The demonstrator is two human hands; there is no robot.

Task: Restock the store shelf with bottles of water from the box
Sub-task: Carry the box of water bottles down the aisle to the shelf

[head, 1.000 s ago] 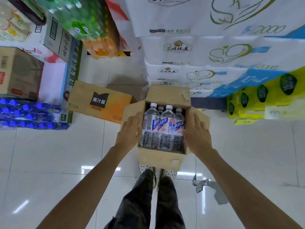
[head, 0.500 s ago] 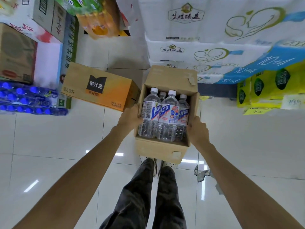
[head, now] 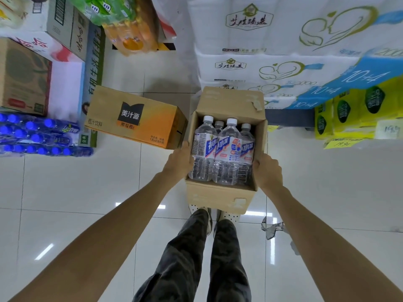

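Observation:
An open cardboard box (head: 218,198) hangs in front of my legs, off the tiled floor. Inside stand several clear water bottles (head: 226,153) with white caps and blue-and-white labels. My left hand (head: 180,162) grips the box's left wall and my right hand (head: 267,171) grips its right wall. The far flap of the box is folded back. No store shelf is visible.
An orange juice carton (head: 135,118) lies on the floor left of the box. Packs of blue-capped bottles (head: 37,136) sit at far left. Stacked white tissue packs (head: 272,51) and yellow packs (head: 357,110) stand behind. A crumpled scrap (head: 273,229) lies by my right foot.
The side flaps that lay under my hands are no longer spread; both hands now grip the box walls lower down. The view has shifted, with the box sitting nearer the tissue stack.

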